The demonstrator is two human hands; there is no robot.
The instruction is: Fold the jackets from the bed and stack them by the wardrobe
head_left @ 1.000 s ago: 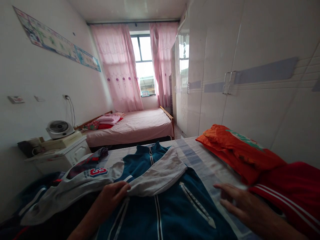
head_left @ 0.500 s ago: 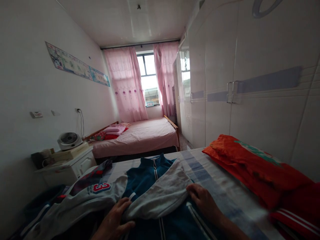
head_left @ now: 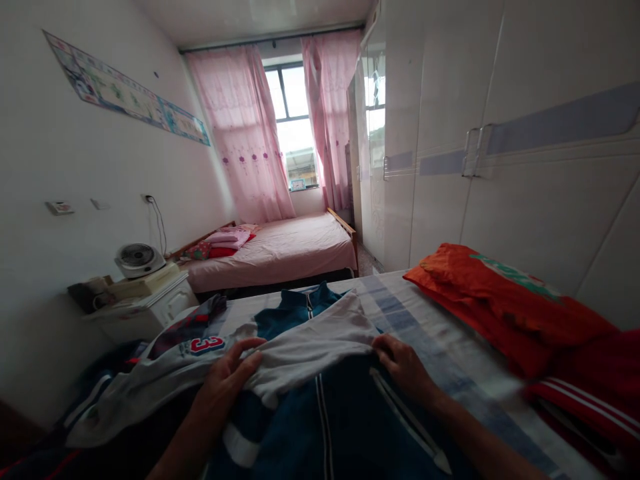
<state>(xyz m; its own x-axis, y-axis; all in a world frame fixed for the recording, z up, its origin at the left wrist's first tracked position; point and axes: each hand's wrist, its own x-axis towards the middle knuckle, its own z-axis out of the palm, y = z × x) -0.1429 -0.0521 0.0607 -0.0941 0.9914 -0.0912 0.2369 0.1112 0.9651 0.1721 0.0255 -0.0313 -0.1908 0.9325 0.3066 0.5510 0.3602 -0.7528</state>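
Note:
A teal zip-up jacket [head_left: 300, 427] with pale grey sleeves and white trim lies spread in front of me. One grey sleeve [head_left: 320, 337] is folded across its chest. My left hand [head_left: 233, 367] is closed on the sleeve's left end, thumb and fingers at the cloth. At the sleeve's right edge, near the shoulder, my right hand [head_left: 403, 363] has its fingers curled over the fabric. To the left, beside my left hand, lies a grey garment [head_left: 165, 377] with a red number 3, partly covered by my forearm.
The jacket rests on a bed with a blue-striped white sheet [head_left: 400, 303]. Red-orange bedding [head_left: 490, 293] lies on the right, near white wardrobes [head_left: 450, 220]. Beyond are a pink bed [head_left: 285, 247] and pink curtains [head_left: 240, 133]. A fan [head_left: 137, 259] sits on a white cabinet [head_left: 170, 303] at left.
My left hand has moved up to the sleeve's end, which now lies higher and straighter across the jacket. My right hand stays at the sleeve's edge. The view has tilted down.

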